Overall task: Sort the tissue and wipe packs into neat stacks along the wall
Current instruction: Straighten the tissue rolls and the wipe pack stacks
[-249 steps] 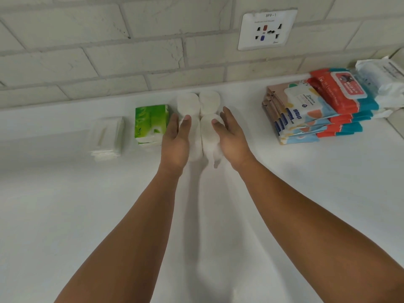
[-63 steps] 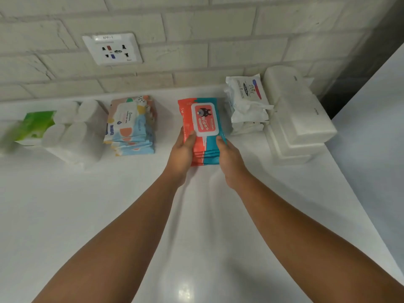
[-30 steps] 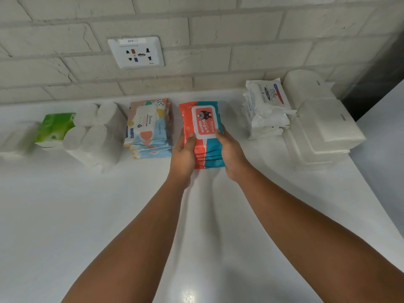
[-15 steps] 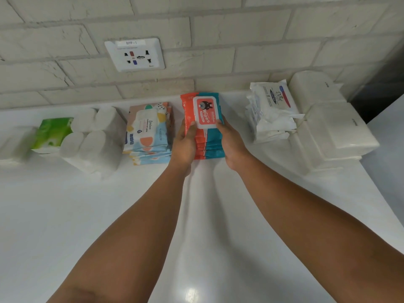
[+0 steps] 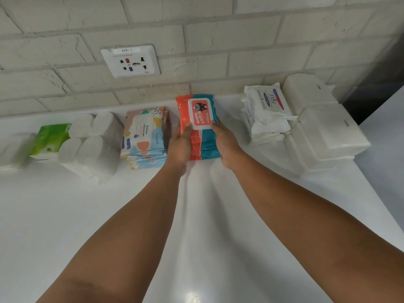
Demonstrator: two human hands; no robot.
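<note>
On the white counter, at the foot of the pale brick wall, gripped the stack of orange-and-teal wipes packs from both sides. Curled the left hand round the stack's left edge, with the thumb laid on top by the lower left corner of the white-rimmed lid. Clasped the right edge the same way with the right hand, thumb at the lid's lower right corner. Had the stack lying flat, its far end close to the wall; could not tell whether touching it.

Saw just left of it a stack of pastel wet-wipes packs, fanned a little at the near end, with the left hand right beside it. Noted further left a white pack of toilet rolls, then a green tissue pack touching it, then a blurred white pack at the edge of view. Found to the right, apart from the held stack, a pile of white Dove wipes packs, and beyond that, stacked white tissue packs near the counter's corner. Spotted a white wall socket above the pastel stack.
</note>
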